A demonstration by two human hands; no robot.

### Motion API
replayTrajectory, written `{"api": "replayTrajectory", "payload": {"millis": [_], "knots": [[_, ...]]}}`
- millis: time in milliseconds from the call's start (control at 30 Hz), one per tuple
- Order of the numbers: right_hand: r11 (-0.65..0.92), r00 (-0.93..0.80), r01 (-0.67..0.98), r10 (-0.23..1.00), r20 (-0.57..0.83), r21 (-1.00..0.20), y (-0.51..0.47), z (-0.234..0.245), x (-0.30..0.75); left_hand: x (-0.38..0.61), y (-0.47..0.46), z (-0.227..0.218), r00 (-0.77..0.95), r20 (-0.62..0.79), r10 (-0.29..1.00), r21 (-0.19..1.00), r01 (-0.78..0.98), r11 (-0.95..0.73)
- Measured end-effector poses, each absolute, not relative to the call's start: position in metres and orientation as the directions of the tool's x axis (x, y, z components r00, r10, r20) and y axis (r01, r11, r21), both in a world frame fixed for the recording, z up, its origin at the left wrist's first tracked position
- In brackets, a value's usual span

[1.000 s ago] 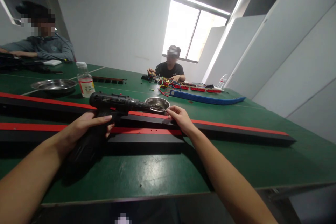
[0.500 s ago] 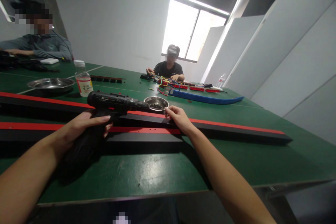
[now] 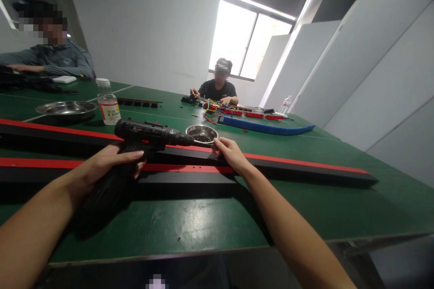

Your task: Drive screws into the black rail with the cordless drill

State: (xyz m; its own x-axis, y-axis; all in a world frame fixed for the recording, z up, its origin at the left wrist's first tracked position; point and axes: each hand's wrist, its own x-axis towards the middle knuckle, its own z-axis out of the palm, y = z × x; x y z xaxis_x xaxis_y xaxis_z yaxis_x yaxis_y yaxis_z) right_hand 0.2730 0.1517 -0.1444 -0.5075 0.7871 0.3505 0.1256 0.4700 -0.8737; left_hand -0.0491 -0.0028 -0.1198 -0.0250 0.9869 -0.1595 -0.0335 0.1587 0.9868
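Note:
My left hand (image 3: 105, 162) is wrapped round the handle of a black cordless drill (image 3: 145, 133), which points to the right. At the drill's front end, the fingers of my right hand (image 3: 230, 151) are pinched together by the tip of the bit. What they pinch is too small to make out. Just behind the tip stands a small steel bowl (image 3: 216, 132) holding many tiny dark screws. Below the drill lie two long black bars with red top faces, a farther bar (image 3: 305, 166) and a nearer bar (image 3: 190, 178).
A steel plate (image 3: 50, 109) and a labelled bottle (image 3: 109, 109) stand at the left on the green table (image 3: 203, 226). A blue strip (image 3: 267, 126) and wired red parts (image 3: 233, 111) lie farther back. Two people sit across the table, one at the left and one at the far side.
The drill has shifted very slightly to the right, toward my right hand. Both hands keep nearly the same pose.

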Motion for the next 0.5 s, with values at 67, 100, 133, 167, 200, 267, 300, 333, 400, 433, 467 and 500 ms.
{"api": "replayTrajectory", "payload": {"millis": [67,100,133,167,200,267,300,333,400,433,467,500], "knots": [[0.467,-0.511,0.111,0.784,0.353,-0.877,0.1528,-0.1456,0.2732,-0.0498,-0.0023,-0.1208,-0.022,-0.160,0.987,0.987,-0.029,0.159],[0.462,-0.511,0.104,0.785,0.351,-0.881,0.1532,-0.1462,0.2732,-0.0502,-0.0020,-0.1213,-0.019,-0.157,0.987,0.987,-0.027,0.157],[0.457,-0.512,0.100,0.785,0.348,-0.884,0.1536,-0.1468,0.2732,-0.0506,-0.0016,-0.1218,-0.015,-0.152,0.988,0.988,-0.026,0.152],[0.454,-0.513,0.097,0.785,0.346,-0.886,0.1538,-0.1472,0.2732,-0.0509,-0.0013,-0.1223,-0.012,-0.146,0.989,0.989,-0.026,0.146],[0.453,-0.515,0.096,0.784,0.345,-0.886,0.1540,-0.1475,0.2732,-0.0512,-0.0010,-0.1226,-0.008,-0.139,0.990,0.990,-0.025,0.139],[0.456,-0.519,0.097,0.782,0.346,-0.885,0.1541,-0.1477,0.2733,-0.0517,-0.0006,-0.1231,-0.006,-0.130,0.991,0.991,-0.026,0.130],[0.459,-0.517,0.101,0.782,0.347,-0.883,0.1540,-0.1476,0.2733,-0.0520,-0.0005,-0.1232,-0.004,-0.132,0.991,0.991,-0.025,0.132],[0.463,-0.515,0.109,0.783,0.348,-0.880,0.1540,-0.1475,0.2733,-0.0522,-0.0005,-0.1232,0.000,-0.134,0.991,0.991,-0.020,0.134],[0.471,-0.509,0.129,0.787,0.350,-0.873,0.1538,-0.1469,0.2732,-0.0528,-0.0007,-0.1229,0.008,-0.132,0.991,0.991,-0.011,0.132],[0.475,-0.507,0.139,0.788,0.350,-0.869,0.1537,-0.1467,0.2731,-0.0530,-0.0007,-0.1228,0.008,-0.131,0.991,0.991,-0.007,0.131],[0.480,-0.506,0.148,0.788,0.351,-0.865,0.1537,-0.1466,0.2730,-0.0531,-0.0008,-0.1226,0.007,-0.132,0.991,0.991,-0.004,0.132],[0.483,-0.507,0.154,0.788,0.351,-0.862,0.1538,-0.1467,0.2729,-0.0531,-0.0009,-0.1225,0.002,-0.134,0.991,0.991,-0.003,0.134]]}}
